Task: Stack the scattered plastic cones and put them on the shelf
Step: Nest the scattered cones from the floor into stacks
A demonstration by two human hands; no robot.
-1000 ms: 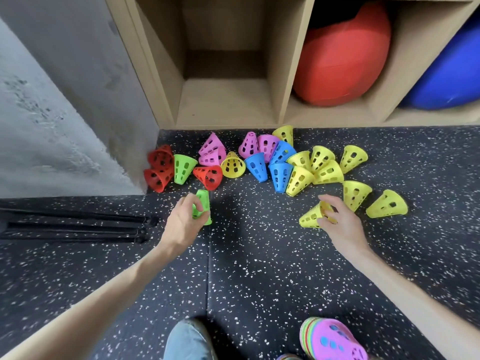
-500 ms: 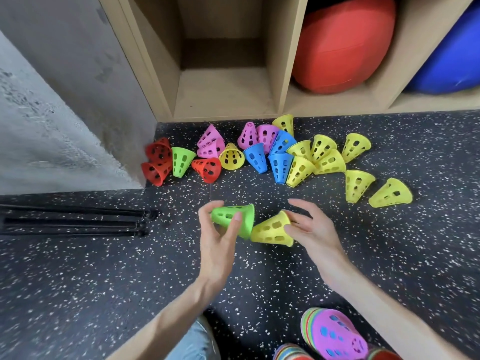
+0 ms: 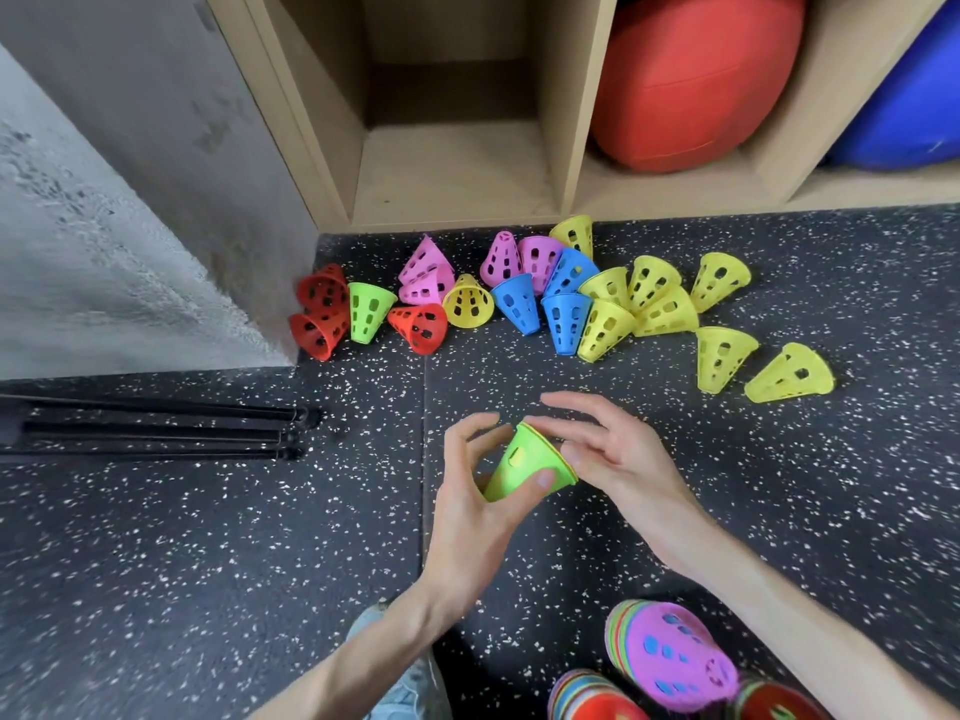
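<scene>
Two nested cones, green cone (image 3: 521,464) over a yellow rim, sit pinched in our left hand (image 3: 470,504); right hand (image 3: 615,459) relaxed, fingers loosely spread at the wide mouth. Light, stiff, slick plastic, we judge; grip by the wall holes. Loose cones (image 3: 563,298) lie beyond the fingertips, open floor (image 3: 208,563) around, shelf (image 3: 447,163) farther ahead

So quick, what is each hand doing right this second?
Left hand: holds the green perforated plastic cone, a yellow rim showing at its wide end.
Right hand: open, fingers straight beside that rim.
</scene>
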